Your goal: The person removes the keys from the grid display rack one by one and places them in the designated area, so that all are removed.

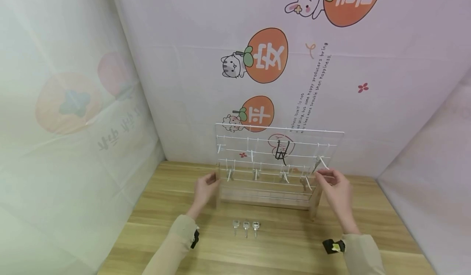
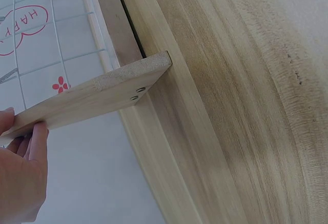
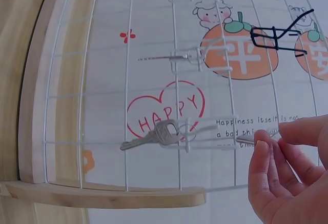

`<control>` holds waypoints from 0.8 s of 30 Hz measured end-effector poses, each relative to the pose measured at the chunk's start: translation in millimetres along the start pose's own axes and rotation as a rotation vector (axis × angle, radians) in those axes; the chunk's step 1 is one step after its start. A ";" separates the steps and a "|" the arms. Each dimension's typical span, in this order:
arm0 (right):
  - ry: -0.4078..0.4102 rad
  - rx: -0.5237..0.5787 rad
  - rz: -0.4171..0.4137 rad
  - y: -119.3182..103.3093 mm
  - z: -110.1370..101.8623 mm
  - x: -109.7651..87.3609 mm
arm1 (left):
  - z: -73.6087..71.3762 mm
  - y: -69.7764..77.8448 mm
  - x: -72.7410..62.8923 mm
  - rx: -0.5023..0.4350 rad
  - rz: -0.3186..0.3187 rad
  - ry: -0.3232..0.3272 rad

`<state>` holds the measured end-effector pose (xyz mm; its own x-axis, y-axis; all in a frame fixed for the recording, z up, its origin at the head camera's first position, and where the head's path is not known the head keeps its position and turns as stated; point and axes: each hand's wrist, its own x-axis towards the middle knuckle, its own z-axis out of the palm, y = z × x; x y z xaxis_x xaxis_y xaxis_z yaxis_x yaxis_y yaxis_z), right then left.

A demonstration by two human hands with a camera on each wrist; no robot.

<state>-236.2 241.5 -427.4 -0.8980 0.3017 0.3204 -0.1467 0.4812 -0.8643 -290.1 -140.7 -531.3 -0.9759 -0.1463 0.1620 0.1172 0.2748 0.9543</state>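
A white wire grid rack (image 1: 279, 144) with a wooden base stands on the table against the wall. My left hand (image 1: 207, 188) grips its left wooden side post (image 2: 97, 98), thumb on one side and fingers on the other. At the upper right hook my right hand (image 1: 334, 185) pinches a key (image 3: 245, 139), mostly covered by the fingers in the right wrist view. Just below it another key (image 3: 163, 133) hangs from a white hook. Several more keys, such as this one (image 1: 256, 174), hang along the same row.
Three keys (image 1: 246, 226) lie in a row on the wooden table (image 1: 287, 250) in front of the rack. A black hook (image 1: 281, 150) sits on the upper grid among white ones. Printed cloth walls (image 1: 176, 83) close in the back and sides.
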 end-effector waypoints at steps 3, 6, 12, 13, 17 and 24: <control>0.011 -0.007 0.007 1.8 -2.7 6.0 | 0.1 -0.2 -0.4 -0.008 -0.004 -0.004; 0.016 0.000 0.005 2.6 -4.7 11.2 | 0.2 -0.4 -0.6 -0.010 -0.007 -0.006; 0.007 -0.003 0.011 2.1 -5.7 18.3 | 0.0 0.2 -0.3 -0.003 -0.008 -0.001; 0.012 -0.015 0.015 2.0 -5.4 19.1 | 0.1 0.4 -0.1 -0.007 -0.008 -0.001; 0.025 -0.034 0.017 1.3 -3.5 21.5 | 0.5 0.6 0.2 -0.013 -0.008 0.003; 0.040 -0.026 0.009 0.6 -1.7 24.4 | 0.6 0.3 1.0 -0.023 -0.012 0.003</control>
<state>-257.6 250.5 -419.4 -0.8816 0.3388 0.3285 -0.1274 0.4993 -0.8570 -291.2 -140.2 -531.0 -0.9767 -0.1526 0.1512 0.1096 0.2516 0.9616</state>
